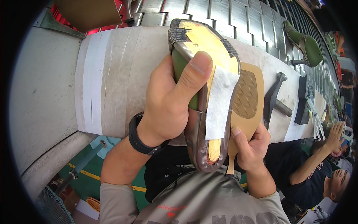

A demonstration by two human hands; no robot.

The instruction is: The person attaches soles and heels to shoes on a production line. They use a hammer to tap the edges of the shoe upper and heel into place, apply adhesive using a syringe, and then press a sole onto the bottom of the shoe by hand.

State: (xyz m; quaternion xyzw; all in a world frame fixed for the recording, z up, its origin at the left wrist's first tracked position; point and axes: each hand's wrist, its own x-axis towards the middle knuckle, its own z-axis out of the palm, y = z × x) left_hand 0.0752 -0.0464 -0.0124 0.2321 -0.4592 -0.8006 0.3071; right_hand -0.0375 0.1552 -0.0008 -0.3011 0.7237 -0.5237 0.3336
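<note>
My left hand (173, 91) is closed round a green and bronze shoe upper (197, 121), held bottom up. Its underside shows a yellow insole (203, 37) with a white strip (220, 104) lying along the middle. Dark, frayed-looking patches sit at both edges near the toe. Between thumb and fingers, my right hand (253, 147) grips a tan outsole (257, 86) with a brown textured forepart. This outsole stands just right of the shoe, partly hidden behind it. A dark band is on my left wrist.
A hammer (274, 97) and a dark block (302, 100) lie on the pale bench (119, 78) to the right. Beyond runs a metal slat conveyor (220, 13) carrying a green heeled shoe (305, 44). Another person (317, 175) is at the right. A brown board (89, 15) is at the far left.
</note>
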